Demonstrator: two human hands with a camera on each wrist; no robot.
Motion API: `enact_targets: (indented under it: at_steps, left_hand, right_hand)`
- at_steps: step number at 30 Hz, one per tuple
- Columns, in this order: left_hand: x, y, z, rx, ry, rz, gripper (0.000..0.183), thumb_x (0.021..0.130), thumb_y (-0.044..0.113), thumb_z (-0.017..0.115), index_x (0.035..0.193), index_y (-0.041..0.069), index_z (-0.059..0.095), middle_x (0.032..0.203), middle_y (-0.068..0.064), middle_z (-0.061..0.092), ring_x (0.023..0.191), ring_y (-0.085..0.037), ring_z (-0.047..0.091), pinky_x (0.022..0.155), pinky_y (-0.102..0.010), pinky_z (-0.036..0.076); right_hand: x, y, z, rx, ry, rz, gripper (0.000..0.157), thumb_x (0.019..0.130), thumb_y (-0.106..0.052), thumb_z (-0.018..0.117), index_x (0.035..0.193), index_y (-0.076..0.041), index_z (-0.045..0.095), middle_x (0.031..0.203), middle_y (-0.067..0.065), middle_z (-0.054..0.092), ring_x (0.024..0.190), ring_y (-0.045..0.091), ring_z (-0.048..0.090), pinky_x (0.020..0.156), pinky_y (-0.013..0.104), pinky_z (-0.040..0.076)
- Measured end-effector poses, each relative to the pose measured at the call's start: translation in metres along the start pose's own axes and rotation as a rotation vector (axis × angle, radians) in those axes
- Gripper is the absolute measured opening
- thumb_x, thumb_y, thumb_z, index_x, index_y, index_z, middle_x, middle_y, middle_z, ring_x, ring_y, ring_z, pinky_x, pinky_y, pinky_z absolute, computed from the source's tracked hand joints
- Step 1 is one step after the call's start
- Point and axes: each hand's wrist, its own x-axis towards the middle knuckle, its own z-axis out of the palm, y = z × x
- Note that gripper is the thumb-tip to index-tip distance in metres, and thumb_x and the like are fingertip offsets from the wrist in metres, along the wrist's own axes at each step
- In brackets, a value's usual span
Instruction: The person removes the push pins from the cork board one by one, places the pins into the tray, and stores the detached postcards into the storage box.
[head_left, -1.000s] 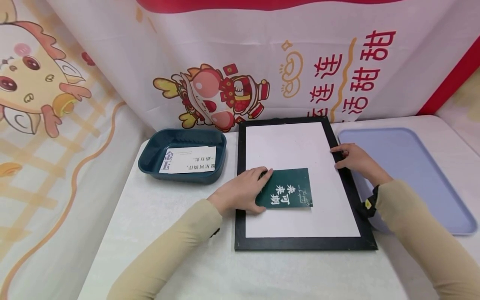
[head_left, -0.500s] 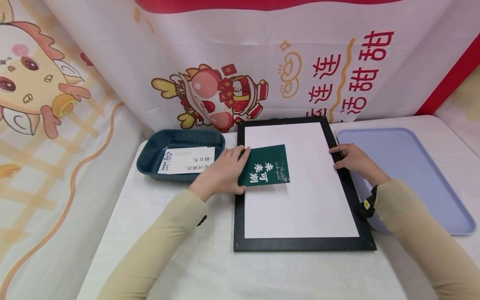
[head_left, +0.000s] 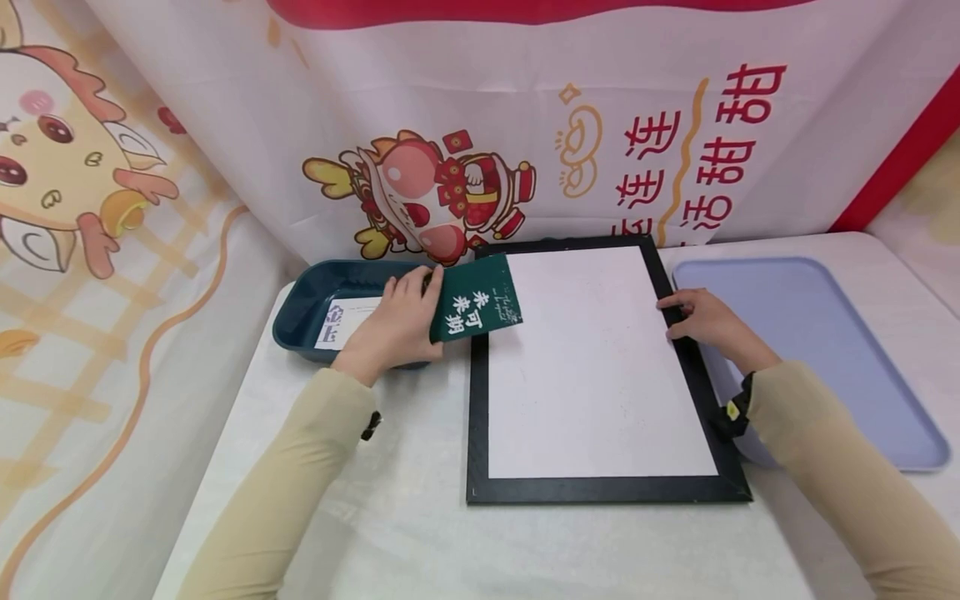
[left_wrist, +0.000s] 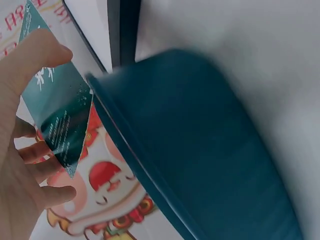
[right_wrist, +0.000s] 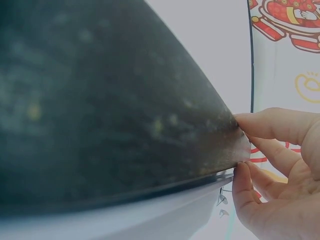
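Note:
My left hand (head_left: 397, 323) grips a dark green card (head_left: 482, 293) with white lettering by its left edge. It holds the card over the right side of a dark teal basket (head_left: 291, 329) and the frame's left edge. In the left wrist view, the thumb lies across one face of the card (left_wrist: 57, 112) and the fingers are behind it. Inside the basket lies a white card (head_left: 343, 318) with purple print, partly hidden by the hand. My right hand (head_left: 711, 327) pinches the right side of a black frame (head_left: 600, 490) around a white panel (head_left: 592, 375).
A pale blue tray (head_left: 810, 333) stands right of the frame, partly under my right forearm. A white cloth covers the table (head_left: 570, 550). Printed fabric (head_left: 570, 50) hangs behind and at the left.
My left hand has lifted the green card off the white panel and carried it left and away from me, up to the basket. The right hand keeps its place on the frame.

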Motion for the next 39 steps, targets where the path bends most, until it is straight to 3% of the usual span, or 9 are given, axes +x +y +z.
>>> enact_targets:
  at_steps: [10, 19, 32, 39]
  left_hand:
    - [-0.009, -0.043, -0.001, -0.068, 0.062, -0.096, 0.109, 0.075, 0.037, 0.077, 0.151, -0.005, 0.01, 0.147, -0.033, 0.022, 0.134, -0.049, 0.03, 0.111, -0.066, 0.024]
    - [-0.015, -0.073, 0.001, -0.111, -0.001, -0.178, 0.111, 0.075, 0.028, 0.079, 0.151, -0.005, 0.005, 0.148, -0.036, 0.014, 0.136, -0.052, 0.024, 0.11, -0.068, 0.022]
    - [-0.021, -0.097, 0.016, -0.163, -0.061, -0.226, 0.106, 0.078, 0.026, 0.076, 0.151, -0.006, 0.006, 0.148, -0.037, 0.013, 0.136, -0.053, 0.021, 0.107, -0.07, 0.022]
    - [-0.019, -0.099, 0.017, -0.099, -0.101, -0.21, 0.103, 0.078, 0.028, 0.077, 0.15, -0.006, 0.012, 0.149, -0.035, 0.015, 0.138, -0.052, 0.016, 0.107, -0.073, 0.019]
  right_hand:
    - [-0.002, -0.002, 0.0, 0.012, 0.001, 0.009, 0.052, 0.088, -0.004, 0.059, 0.137, 0.003, 0.044, 0.152, 0.034, 0.013, 0.133, 0.05, 0.024, 0.108, 0.064, 0.028]
    - [-0.002, -0.001, 0.0, 0.011, -0.002, 0.002, 0.051, 0.088, -0.004, 0.059, 0.137, 0.003, 0.044, 0.152, 0.034, 0.012, 0.134, 0.05, 0.023, 0.108, 0.064, 0.028]
    - [-0.003, -0.006, -0.001, -0.005, -0.014, 0.007, 0.051, 0.088, -0.003, 0.059, 0.137, 0.003, 0.045, 0.153, 0.034, 0.011, 0.137, 0.052, 0.021, 0.11, 0.064, 0.026]
    - [-0.003, -0.005, 0.0, -0.015, -0.008, 0.011, 0.051, 0.088, -0.003, 0.059, 0.137, 0.003, 0.045, 0.153, 0.034, 0.011, 0.136, 0.052, 0.022, 0.11, 0.064, 0.026]
